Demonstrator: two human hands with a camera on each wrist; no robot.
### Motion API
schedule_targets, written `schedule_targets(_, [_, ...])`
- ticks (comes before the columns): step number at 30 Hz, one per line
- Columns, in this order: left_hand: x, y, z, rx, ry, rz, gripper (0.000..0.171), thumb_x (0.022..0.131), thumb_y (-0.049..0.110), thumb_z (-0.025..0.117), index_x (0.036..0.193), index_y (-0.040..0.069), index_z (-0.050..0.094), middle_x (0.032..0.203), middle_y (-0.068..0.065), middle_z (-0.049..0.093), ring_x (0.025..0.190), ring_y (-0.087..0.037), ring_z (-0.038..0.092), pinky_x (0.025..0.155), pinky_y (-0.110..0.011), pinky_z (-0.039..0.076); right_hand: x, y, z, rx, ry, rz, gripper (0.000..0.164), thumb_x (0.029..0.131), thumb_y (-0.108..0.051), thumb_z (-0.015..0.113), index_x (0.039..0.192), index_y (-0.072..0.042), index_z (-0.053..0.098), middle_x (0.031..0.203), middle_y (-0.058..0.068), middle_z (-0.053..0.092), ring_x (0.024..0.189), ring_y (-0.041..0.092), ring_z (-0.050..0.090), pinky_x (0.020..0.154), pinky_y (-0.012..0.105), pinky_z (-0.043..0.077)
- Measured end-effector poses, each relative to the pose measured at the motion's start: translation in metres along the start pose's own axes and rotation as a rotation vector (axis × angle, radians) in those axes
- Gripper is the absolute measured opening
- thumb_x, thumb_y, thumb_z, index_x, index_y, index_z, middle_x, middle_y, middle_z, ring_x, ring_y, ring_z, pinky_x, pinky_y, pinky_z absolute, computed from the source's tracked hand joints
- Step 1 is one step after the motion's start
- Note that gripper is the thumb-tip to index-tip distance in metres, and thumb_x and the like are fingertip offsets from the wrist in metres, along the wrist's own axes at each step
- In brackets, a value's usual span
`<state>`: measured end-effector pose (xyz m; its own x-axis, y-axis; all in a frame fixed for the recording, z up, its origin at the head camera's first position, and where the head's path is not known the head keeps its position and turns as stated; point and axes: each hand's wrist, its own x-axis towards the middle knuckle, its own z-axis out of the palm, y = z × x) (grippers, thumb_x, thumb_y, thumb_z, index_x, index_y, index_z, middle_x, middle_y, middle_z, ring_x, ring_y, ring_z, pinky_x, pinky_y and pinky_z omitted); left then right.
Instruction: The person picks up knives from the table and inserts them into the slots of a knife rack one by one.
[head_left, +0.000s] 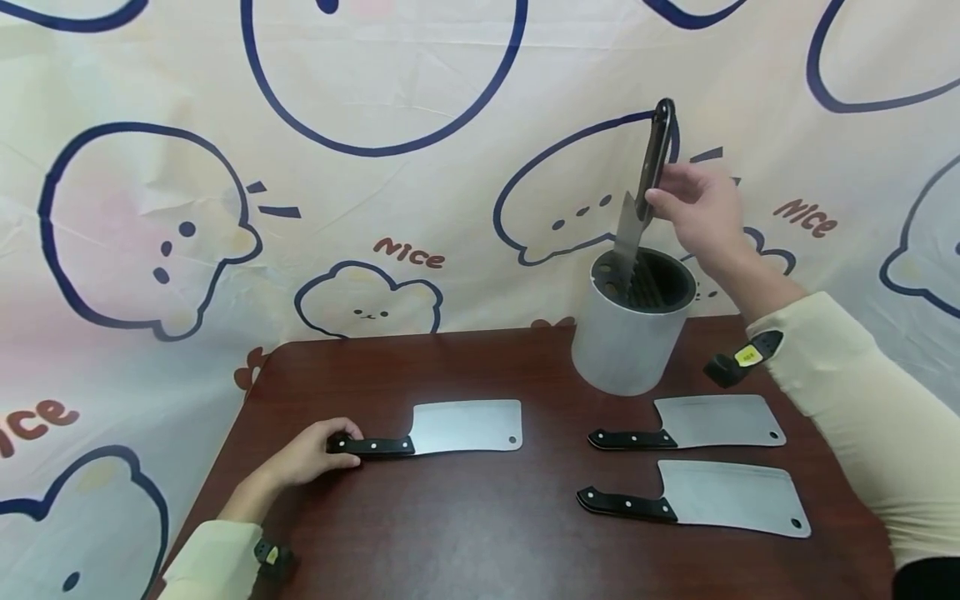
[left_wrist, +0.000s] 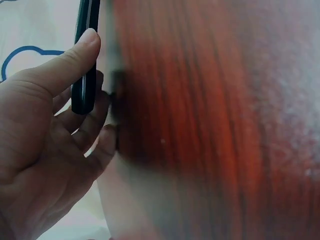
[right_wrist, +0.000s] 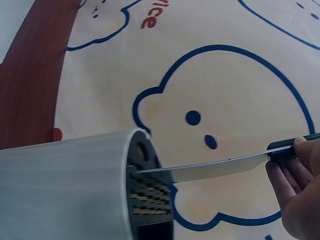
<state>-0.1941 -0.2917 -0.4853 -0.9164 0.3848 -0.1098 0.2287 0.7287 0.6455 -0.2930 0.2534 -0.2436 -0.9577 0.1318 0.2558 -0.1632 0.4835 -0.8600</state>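
Observation:
My right hand (head_left: 701, 204) pinches the black handle (head_left: 655, 158) of an upright knife above a grey-white cylindrical knife holder (head_left: 626, 354). In the right wrist view, the knife's blade (right_wrist: 215, 167) reaches with its tip to the slotted top (right_wrist: 150, 197) of the holder. On the left, my left hand (head_left: 318, 450) holds the butt of a cleaver's black handle between thumb and fingers. That cleaver's blade (head_left: 467, 426) points right, low over the table. In the left wrist view, the thumb (left_wrist: 82, 50) presses along the handle (left_wrist: 86, 90); the blade is out of that view.
Two more cleavers lie at the right of the brown table (head_left: 450, 533): one cleaver (head_left: 720, 421) in front of the holder, another cleaver (head_left: 735, 496) nearer me. Behind the table hangs a pale cloth (head_left: 360, 200) with cartoon outlines.

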Motion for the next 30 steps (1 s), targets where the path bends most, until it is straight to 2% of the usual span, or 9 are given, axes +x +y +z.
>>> schedule_targets(5, [-0.002, 0.006, -0.007, -0.035, 0.001, -0.04, 0.022, 0.086, 0.015, 0.082, 0.103, 0.014, 0.068, 0.101, -0.002, 0.065, 0.094, -0.023, 0.056, 0.08, -0.039, 0.044, 0.001, 0.01, 0.009, -0.027, -0.047, 0.034, 0.053, 0.102, -0.033, 0.062, 0.151, -0.017, 0.049, 0.145, 0.009, 0.058, 0.129, 0.025, 0.059, 0.117, 0.049, 0.034])
schedule_targets(10, [-0.004, 0.018, -0.017, -0.091, 0.045, -0.018, 0.024, 0.087, 0.013, 0.081, 0.107, 0.011, 0.068, 0.102, -0.004, 0.067, 0.093, -0.023, 0.059, 0.08, -0.037, 0.049, 0.001, 0.023, 0.016, -0.036, -0.077, 0.024, 0.052, 0.102, -0.031, 0.062, 0.149, -0.012, 0.051, 0.142, 0.014, 0.06, 0.127, 0.028, 0.061, 0.116, 0.051, 0.036])
schedule_targets(16, [-0.008, 0.036, -0.027, -0.13, 0.143, 0.056, 0.029, 0.085, 0.007, 0.083, 0.109, 0.009, 0.069, 0.103, -0.006, 0.068, 0.089, -0.022, 0.063, 0.077, -0.027, 0.053, -0.005, 0.038, 0.023, -0.058, -0.108, 0.043, 0.052, 0.103, -0.031, 0.061, 0.149, -0.009, 0.051, 0.142, 0.017, 0.058, 0.131, 0.034, 0.057, 0.115, 0.056, 0.036])
schedule_targets(20, [-0.009, 0.047, -0.031, -0.149, 0.2, 0.095, 0.034, 0.084, 0.006, 0.083, 0.114, 0.007, 0.068, 0.105, -0.006, 0.069, 0.09, -0.02, 0.065, 0.081, -0.023, 0.055, -0.008, 0.046, 0.026, -0.085, -0.125, 0.071, 0.053, 0.103, -0.033, 0.061, 0.149, -0.009, 0.05, 0.143, 0.018, 0.058, 0.132, 0.036, 0.054, 0.113, 0.062, 0.034])
schedule_targets(24, [-0.01, 0.057, -0.035, -0.178, 0.259, 0.133, 0.04, 0.086, 0.006, 0.082, 0.122, 0.005, 0.066, 0.11, -0.007, 0.069, 0.09, -0.018, 0.067, 0.081, -0.022, 0.056, -0.011, 0.053, 0.029, -0.082, -0.128, 0.076, 0.054, 0.102, -0.032, 0.062, 0.149, -0.008, 0.05, 0.142, 0.019, 0.058, 0.132, 0.036, 0.053, 0.112, 0.061, 0.036])
schedule_targets(30, [-0.007, 0.073, -0.043, -0.284, 0.332, 0.243, 0.043, 0.085, -0.002, 0.08, 0.124, 0.001, 0.063, 0.109, -0.012, 0.066, 0.085, -0.015, 0.068, 0.076, -0.022, 0.058, -0.013, 0.064, 0.033, -0.085, -0.121, 0.069, 0.051, 0.102, -0.028, 0.064, 0.147, -0.006, 0.052, 0.138, 0.02, 0.06, 0.13, 0.036, 0.056, 0.112, 0.058, 0.039])
